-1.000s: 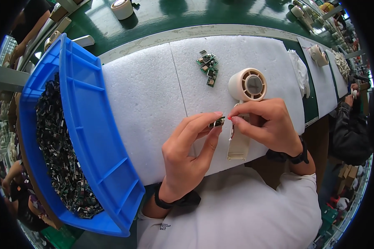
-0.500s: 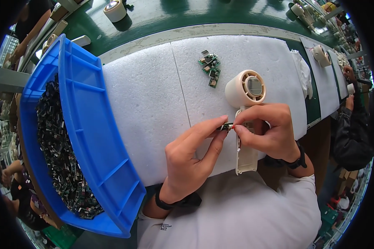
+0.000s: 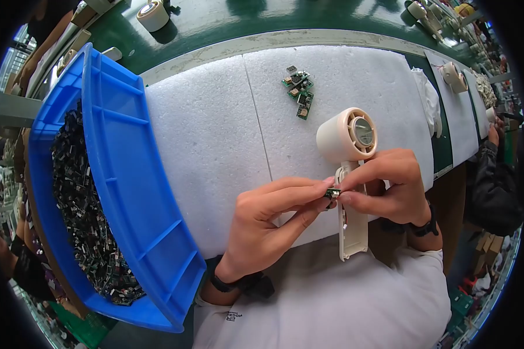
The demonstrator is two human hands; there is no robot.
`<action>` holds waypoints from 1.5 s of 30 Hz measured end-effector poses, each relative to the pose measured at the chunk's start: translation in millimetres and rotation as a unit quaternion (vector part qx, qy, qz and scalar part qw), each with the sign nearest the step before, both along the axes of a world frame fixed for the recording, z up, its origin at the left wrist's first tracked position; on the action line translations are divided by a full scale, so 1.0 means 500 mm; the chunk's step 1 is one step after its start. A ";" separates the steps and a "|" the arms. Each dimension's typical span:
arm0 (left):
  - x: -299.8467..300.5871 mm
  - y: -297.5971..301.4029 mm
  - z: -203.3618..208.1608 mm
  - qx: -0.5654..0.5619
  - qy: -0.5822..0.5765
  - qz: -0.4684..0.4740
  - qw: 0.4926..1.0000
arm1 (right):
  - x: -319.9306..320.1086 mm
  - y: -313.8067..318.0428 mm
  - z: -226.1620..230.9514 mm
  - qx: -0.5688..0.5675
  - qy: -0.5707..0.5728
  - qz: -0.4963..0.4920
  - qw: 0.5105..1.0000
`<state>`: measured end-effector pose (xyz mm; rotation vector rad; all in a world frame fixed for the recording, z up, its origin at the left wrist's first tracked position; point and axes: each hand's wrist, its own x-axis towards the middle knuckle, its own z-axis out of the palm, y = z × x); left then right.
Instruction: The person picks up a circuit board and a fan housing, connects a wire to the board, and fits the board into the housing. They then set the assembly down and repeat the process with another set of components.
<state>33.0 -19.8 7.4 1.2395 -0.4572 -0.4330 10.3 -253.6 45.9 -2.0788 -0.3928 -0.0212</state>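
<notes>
A small green circuit board (image 3: 331, 192) is pinched between the thumb and fingers of my left hand (image 3: 268, 224). At the board's right end, the thumb and forefinger of my right hand (image 3: 390, 183) are pressed together. What lies between those right fingertips is hidden. Just below and partly behind my right hand is the long open handle (image 3: 354, 232) of a cream handheld fan, its hollow side showing. The fan's round head (image 3: 346, 135) rests on the white foam sheet beyond my hands, its grille tilted up to the right.
Several loose circuit boards (image 3: 299, 92) lie on the foam sheet (image 3: 206, 128). A blue bin (image 3: 125, 157) full of small dark boards stands at the left. Another fan (image 3: 152, 16) is on the green bench (image 3: 233, 20). A co-worker's sleeve (image 3: 495, 186) shows at right.
Both hands and the circuit board have shifted slightly right and nearer to me. The fan has turned a little and its handle has moved right. Red wire at my right fingertips no longer shows clearly.
</notes>
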 end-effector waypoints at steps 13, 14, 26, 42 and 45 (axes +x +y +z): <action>0.000 -0.007 0.008 0.066 -0.071 0.006 0.995 | 0.014 -0.013 -0.010 0.012 -0.004 0.073 0.997; 0.000 -0.008 0.009 0.078 -0.084 0.014 0.993 | 0.016 -0.013 -0.011 0.013 -0.002 0.071 0.997; -0.012 -0.011 -0.006 0.084 -0.114 0.085 0.986 | 0.025 0.004 0.016 -0.057 -0.030 0.054 0.996; -0.012 -0.008 -0.003 0.082 -0.093 0.068 0.990 | 0.019 -0.003 0.022 -0.038 -0.024 0.158 0.986; -0.013 -0.008 -0.003 0.080 -0.086 0.068 0.991 | 0.017 -0.010 0.030 -0.037 0.036 0.097 0.994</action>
